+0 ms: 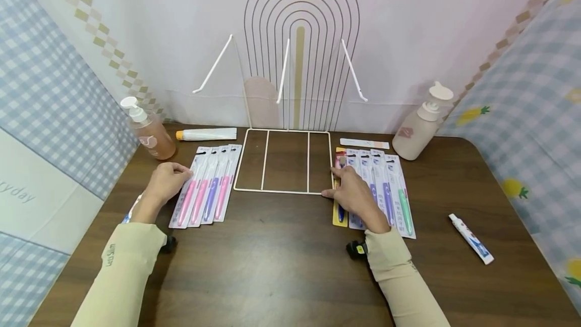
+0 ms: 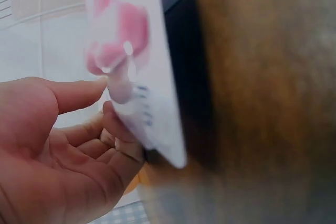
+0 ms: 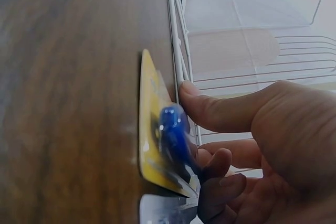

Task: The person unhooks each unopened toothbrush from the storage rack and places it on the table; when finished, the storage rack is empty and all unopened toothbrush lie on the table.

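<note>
On the left lie several packaged toothbrushes with pink and purple handles, overlapping in a fan. My left hand is at the left edge of the outermost pack. In the left wrist view, its thumb and forefinger pinch the edge of that pink toothbrush pack. My right hand is at the front right corner of a white wire rack. Its thumb touches the rack's wire, with the forefinger apart from it. Beneath this hand lies a yellow-backed toothbrush pack with a blue handle; more toothbrush packs lie beside it.
Pump bottles stand at the back left and back right. A toothpaste tube and a slim box lie behind the packs. Another toothpaste tube is at far right. Three white prongs project from the rack.
</note>
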A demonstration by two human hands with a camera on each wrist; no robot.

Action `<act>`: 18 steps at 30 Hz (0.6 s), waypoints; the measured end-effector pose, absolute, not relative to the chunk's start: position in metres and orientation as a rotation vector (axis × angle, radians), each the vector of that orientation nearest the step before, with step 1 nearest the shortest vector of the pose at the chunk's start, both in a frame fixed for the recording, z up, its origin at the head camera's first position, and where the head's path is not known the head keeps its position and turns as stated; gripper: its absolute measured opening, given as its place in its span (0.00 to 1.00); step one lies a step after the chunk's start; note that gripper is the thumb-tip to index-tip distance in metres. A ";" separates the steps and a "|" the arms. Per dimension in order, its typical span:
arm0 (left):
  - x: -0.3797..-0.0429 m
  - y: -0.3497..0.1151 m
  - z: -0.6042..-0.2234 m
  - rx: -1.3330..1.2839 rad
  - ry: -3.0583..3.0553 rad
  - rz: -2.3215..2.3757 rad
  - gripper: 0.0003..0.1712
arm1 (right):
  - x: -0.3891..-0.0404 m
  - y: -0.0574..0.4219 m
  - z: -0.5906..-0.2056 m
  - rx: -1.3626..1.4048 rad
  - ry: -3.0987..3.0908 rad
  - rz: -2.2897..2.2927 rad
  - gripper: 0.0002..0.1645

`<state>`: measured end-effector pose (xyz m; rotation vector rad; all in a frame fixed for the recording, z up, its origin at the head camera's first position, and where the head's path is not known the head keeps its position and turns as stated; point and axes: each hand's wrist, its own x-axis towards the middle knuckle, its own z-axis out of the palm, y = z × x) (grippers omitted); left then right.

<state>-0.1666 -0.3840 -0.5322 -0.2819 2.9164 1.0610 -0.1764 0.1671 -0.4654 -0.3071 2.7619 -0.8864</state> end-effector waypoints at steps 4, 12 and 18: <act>-0.166 -0.384 -0.532 -0.281 2.921 1.039 0.17 | -0.180 0.169 -0.475 -0.324 2.778 -0.869 0.54; -0.164 -0.380 -0.530 -0.285 2.883 1.066 0.20 | -0.170 0.164 -0.461 -0.306 2.785 -0.880 0.51; -0.158 -0.382 -0.528 -0.295 2.876 1.084 0.20 | -0.164 0.159 -0.450 -0.321 2.772 -0.886 0.50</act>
